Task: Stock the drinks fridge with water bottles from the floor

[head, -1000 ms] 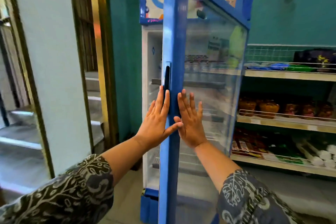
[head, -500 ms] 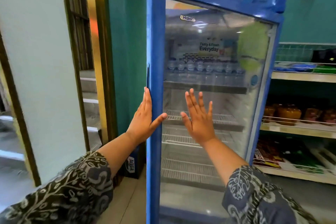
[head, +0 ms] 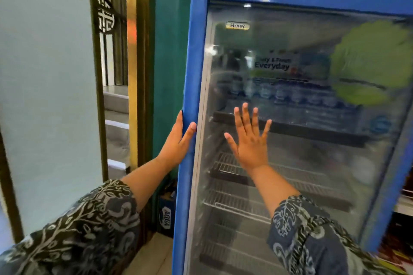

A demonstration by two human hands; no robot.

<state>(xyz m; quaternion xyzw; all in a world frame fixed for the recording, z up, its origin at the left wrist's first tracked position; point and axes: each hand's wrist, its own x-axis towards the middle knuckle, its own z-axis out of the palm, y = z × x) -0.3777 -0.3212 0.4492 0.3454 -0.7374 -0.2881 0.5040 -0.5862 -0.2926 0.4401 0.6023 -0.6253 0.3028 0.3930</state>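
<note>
Teal wall, gold-framed doorway at left; blue fridge door fills the right, water bottles rowed on the upper shelf behind its glass. Neither palm grips: left hand flat along the door's left edge, right hand splayed on the glass. Legible: "Haier" badge, "Everyday" sticker, "AQUA" box lower centre.

We are swinging the fridge door round from edge-on until its glass is facing us, and the row of water bottles on the top rack is now showing through it. Our left hand is sliding off the door's face onto its left edge, thumb lying across the blue frame. Our right hand is moving from beside the frame out onto the glass, fingers spreading. The snack shelves at the right are slipping almost out of view.
</note>
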